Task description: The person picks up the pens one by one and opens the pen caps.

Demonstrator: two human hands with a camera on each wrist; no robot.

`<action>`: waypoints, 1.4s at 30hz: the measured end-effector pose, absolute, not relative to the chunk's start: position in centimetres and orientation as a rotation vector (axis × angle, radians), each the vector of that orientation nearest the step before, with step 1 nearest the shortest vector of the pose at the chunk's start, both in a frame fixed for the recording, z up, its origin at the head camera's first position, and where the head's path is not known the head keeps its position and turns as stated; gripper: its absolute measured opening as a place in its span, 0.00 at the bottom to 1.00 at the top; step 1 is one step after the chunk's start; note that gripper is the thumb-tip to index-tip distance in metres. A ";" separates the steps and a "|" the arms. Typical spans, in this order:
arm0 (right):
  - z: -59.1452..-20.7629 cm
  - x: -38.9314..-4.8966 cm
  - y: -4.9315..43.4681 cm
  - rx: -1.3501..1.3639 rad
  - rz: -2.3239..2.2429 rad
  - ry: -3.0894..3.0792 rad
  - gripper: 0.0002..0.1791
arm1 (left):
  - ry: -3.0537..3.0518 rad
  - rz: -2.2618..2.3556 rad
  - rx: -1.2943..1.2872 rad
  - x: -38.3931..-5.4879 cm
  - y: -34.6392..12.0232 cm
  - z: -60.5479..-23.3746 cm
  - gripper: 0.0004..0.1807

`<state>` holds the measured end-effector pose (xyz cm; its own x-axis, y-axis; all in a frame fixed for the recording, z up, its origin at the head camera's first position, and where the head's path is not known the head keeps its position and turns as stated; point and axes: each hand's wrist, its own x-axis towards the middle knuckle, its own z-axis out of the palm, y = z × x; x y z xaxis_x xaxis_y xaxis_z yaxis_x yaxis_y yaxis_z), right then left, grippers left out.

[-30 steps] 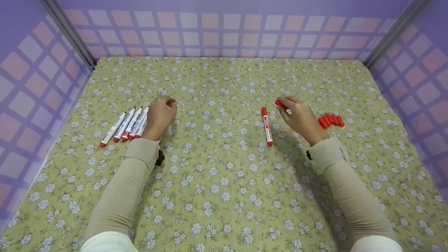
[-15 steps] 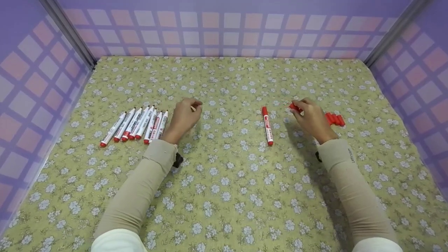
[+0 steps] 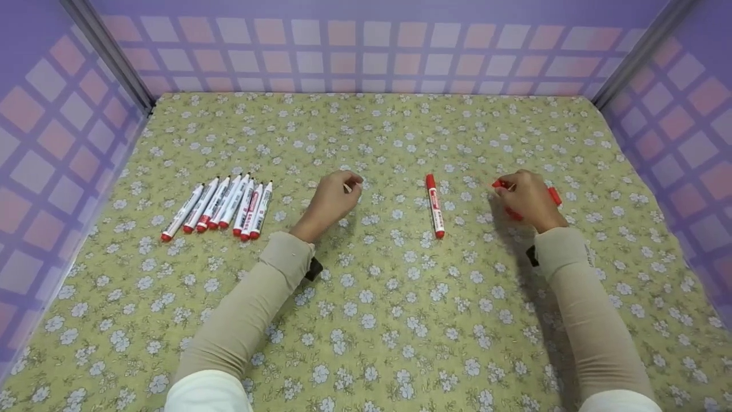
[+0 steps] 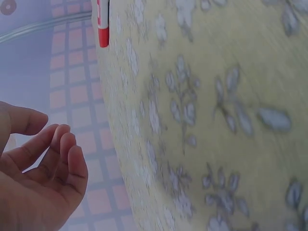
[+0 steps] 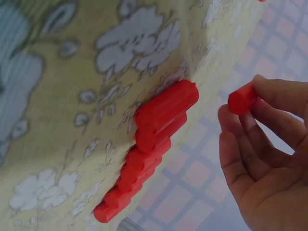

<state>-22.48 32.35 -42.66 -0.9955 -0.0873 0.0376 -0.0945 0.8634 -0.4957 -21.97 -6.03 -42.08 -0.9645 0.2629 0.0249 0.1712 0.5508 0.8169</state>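
Observation:
My right hand [image 3: 529, 199] pinches a red marker cap [image 5: 240, 100] between thumb and fingertips, raised off the cloth. Beneath it lies a row of several loose red caps [image 5: 168, 105], mostly hidden by the hand in the head view. My left hand [image 3: 333, 199] hovers over the middle of the cloth, fingers loosely bent and holding nothing. Between the hands, one whiteboard marker [image 3: 436, 213] lies with its red cap on. Left of my left hand, several uncapped white markers [image 3: 227, 201] lie side by side, dark tips pointing away and red ends toward me.
A yellow-green floral cloth [image 3: 366, 326] covers the table. Purple checked panels [image 3: 360, 51] enclose it at the back and both sides, with grey metal posts [image 3: 108, 54] at the back corners.
My left hand has moved right, away from the uncapped markers, uncovering the rightmost ones. Holding the cap, my right hand has moved right to the row of caps. The capped marker has stayed put.

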 end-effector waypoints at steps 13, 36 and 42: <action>-42.4 -21.7 34.2 0.022 0.851 -3.195 0.20 | 2.577 1.383 0.413 -21.7 -3.4 -42.7 0.17; -42.3 -21.4 35.2 -0.060 0.980 -3.242 0.20 | 2.451 1.352 0.417 -22.2 1.2 -43.4 0.19; -42.1 -21.3 35.3 -0.080 1.011 -3.229 0.23 | 2.437 1.340 0.398 -22.6 2.8 -43.6 0.20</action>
